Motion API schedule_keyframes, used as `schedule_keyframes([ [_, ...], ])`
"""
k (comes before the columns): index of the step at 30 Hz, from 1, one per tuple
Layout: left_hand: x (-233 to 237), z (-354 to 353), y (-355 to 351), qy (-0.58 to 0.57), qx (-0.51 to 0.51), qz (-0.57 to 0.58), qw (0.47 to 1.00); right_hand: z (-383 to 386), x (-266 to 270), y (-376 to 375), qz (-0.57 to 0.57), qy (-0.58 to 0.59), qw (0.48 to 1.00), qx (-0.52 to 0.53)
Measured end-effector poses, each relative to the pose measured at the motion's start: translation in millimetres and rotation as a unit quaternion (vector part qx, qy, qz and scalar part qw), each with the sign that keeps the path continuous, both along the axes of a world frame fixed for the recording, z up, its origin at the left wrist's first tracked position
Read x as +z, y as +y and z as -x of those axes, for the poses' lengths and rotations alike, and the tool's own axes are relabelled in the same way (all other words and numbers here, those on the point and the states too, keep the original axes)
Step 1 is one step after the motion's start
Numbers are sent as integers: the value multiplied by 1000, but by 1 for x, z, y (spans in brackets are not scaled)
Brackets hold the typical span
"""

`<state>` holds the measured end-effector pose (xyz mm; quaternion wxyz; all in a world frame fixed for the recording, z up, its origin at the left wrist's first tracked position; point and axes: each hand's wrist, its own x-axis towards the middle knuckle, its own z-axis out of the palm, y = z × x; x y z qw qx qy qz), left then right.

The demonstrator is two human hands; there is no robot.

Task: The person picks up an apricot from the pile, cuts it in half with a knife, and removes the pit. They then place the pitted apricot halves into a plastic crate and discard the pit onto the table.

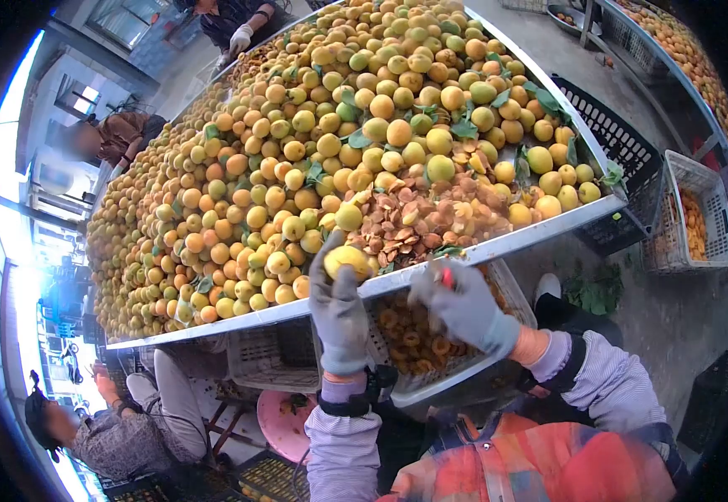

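Observation:
My gloved left hand point(340, 314) is closed around a yellow apricot point(348, 262) at the near edge of the table. To its right, my gloved right hand point(469, 305) is closed on a small red object point(448, 278); only a bit of red shows between the fingers, and the rest is hidden or blurred. Just beyond both hands lies a heap of brown apricot pits point(402, 219). Whole apricots point(247, 192), with scattered green leaves, cover most of the table. Below my hands, a crate point(510, 293) holds opened, pitted apricots point(418, 339).
The table's metal rim point(498, 244) runs between me and the fruit. Black point(611, 134) and white point(720, 209) crates stand at the right. A pink basin point(280, 422) is at lower left, near a seated person point(151, 431). Other people work along the table's far sides.

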<state>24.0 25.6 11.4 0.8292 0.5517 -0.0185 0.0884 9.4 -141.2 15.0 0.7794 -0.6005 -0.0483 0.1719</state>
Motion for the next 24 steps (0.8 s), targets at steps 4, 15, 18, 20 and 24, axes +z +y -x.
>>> schedule_keyframes([
  [4,2,14,-28,-81,5,-303,949,-19,-15,-11,42,-3,998,-49],
  [15,-13,22,-41,-192,79,-588,782,-15,-23,19,-95,29,982,-161],
  [18,-13,21,-42,-187,90,-589,781,-15,-28,22,-43,20,981,-190],
  [20,-14,21,-42,-182,86,-582,788,-15,-30,24,6,10,980,-196],
  [24,-14,20,-42,-165,106,-571,797,-15,-27,29,11,-2,977,-212],
])
